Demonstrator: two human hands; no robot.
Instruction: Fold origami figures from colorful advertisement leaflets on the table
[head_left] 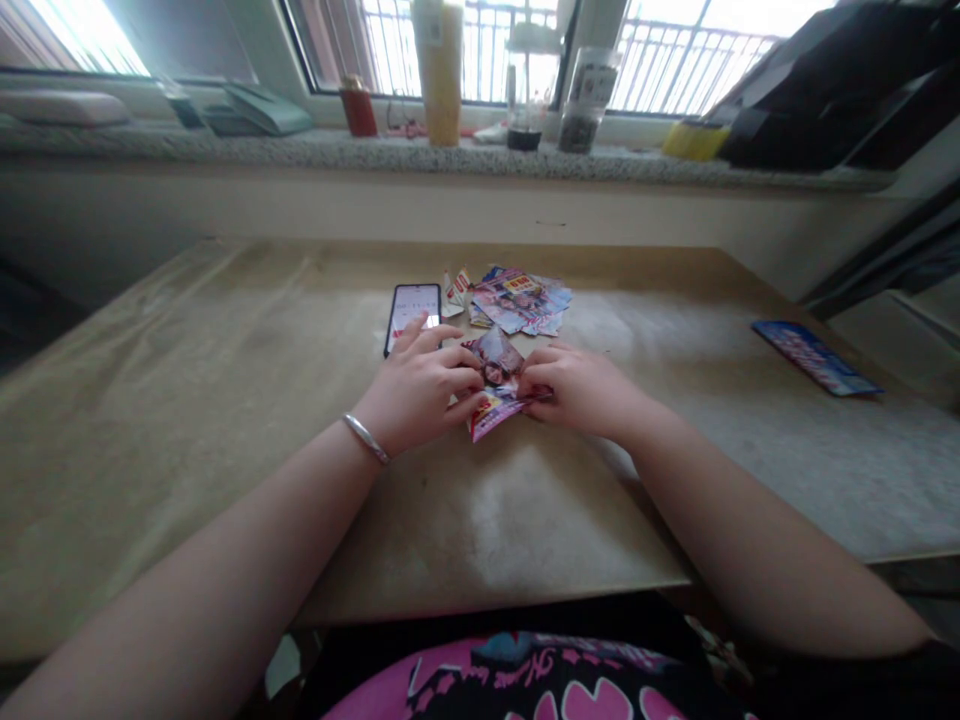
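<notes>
Left hand (424, 388) spreads over paper (495, 374) between the worktop's (262, 370) edges; right hand (576, 390) pinches it. Apparently folding; next needs firm creasing.

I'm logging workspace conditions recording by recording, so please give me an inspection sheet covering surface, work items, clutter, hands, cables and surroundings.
Surface: tan tabletop, with pale, shiny patches.
Job's things: creased printed sheet between the hands; loose stack of printed papers beyond it; small folded paper piece left of the stack.
Clutter: smartphone, screen lit, beside the papers; flat blue printed item far right.
Grip: left hand, fingers spread, at the sheet's left side; right hand, fingers curled on its right edge.
Cables: nothing seen on the tabletop; sill too blurred to rule out.
Surroundings: speckled windowsill holding a red bottle and a tall yellowish container; railings outside.
</notes>
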